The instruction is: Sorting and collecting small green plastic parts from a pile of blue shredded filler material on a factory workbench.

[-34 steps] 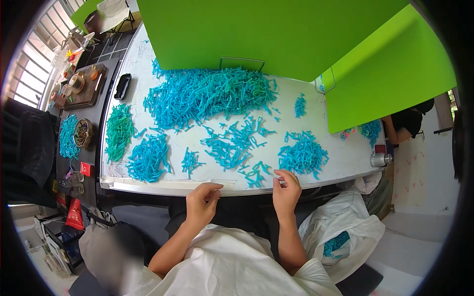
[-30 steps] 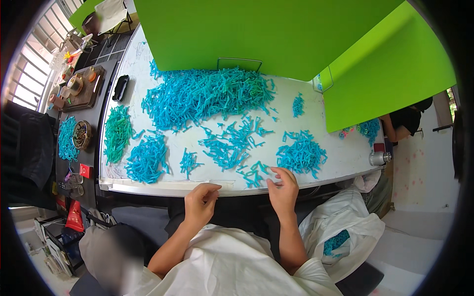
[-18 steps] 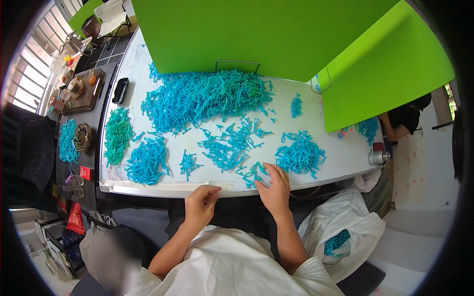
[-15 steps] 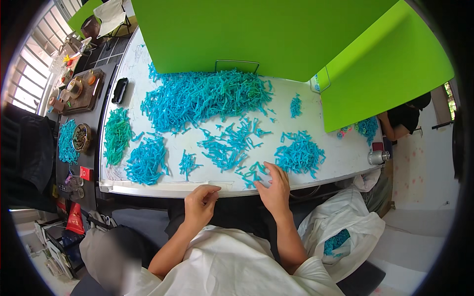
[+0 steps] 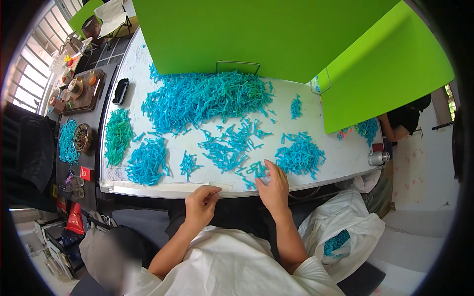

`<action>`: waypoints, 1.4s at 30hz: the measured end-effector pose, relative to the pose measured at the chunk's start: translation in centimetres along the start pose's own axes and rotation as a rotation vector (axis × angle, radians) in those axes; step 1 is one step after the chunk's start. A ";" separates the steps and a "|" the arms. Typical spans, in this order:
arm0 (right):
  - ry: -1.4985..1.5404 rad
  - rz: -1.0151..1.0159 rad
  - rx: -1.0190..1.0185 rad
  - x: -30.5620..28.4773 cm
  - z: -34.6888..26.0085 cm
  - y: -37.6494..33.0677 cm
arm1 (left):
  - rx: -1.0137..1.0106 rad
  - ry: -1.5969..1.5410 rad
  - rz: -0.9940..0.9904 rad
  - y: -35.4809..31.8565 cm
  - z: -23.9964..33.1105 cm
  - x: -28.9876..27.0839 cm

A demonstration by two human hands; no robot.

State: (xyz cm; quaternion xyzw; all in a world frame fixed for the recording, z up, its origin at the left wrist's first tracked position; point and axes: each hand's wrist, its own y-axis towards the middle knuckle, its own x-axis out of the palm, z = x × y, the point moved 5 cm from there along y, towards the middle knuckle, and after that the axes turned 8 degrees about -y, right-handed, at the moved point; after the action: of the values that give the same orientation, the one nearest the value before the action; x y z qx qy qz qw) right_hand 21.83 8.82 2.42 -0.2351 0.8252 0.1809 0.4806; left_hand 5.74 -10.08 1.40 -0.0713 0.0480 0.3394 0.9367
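At the front edge of the white table (image 5: 326,173), my left hand (image 5: 200,203) is closed, thumb and fingertips together; whatever they may hold is hidden. My right hand (image 5: 274,190) reaches over the edge with thumb and forefinger apart, fingertips beside a few small teal plastic pieces (image 5: 256,170). Ahead of it lies a loose scatter of blue plastic pieces (image 5: 229,145). To its right is a rounded blue pile (image 5: 300,155). Left of the scatter are a little cluster (image 5: 188,164), a blue pile (image 5: 148,162) and a greener pile (image 5: 117,137).
A large heap of blue-green pieces (image 5: 202,98) lies along the back, below an upright green panel (image 5: 232,34). A second green panel (image 5: 385,69) stands at right, with another person's arm (image 5: 387,127) behind it. A white sack (image 5: 345,217) holding pieces sits at lower right.
My right hand has shifted slightly, its forefinger a little farther from me. The teal pieces beside its fingertips are bunched closer together. My left hand stays almost where it was.
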 end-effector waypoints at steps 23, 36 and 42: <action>0.057 0.087 0.049 -0.2 -0.2 -0.1 | 0.002 -0.014 0.000 0.1 -0.4 0.0; 0.157 0.150 0.065 0.1 0.3 -0.9 | 0.005 0.013 -0.001 0.1 -0.1 -0.1; 0.153 0.131 0.102 0.1 0.4 -1.1 | 0.017 0.005 -0.003 0.1 -0.3 0.0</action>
State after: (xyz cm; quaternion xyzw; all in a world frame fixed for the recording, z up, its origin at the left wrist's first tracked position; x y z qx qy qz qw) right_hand 22.75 8.11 2.05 -0.1693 0.8811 0.1514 0.4149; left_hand 5.66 -10.07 1.13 -0.0645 0.0532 0.3375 0.9376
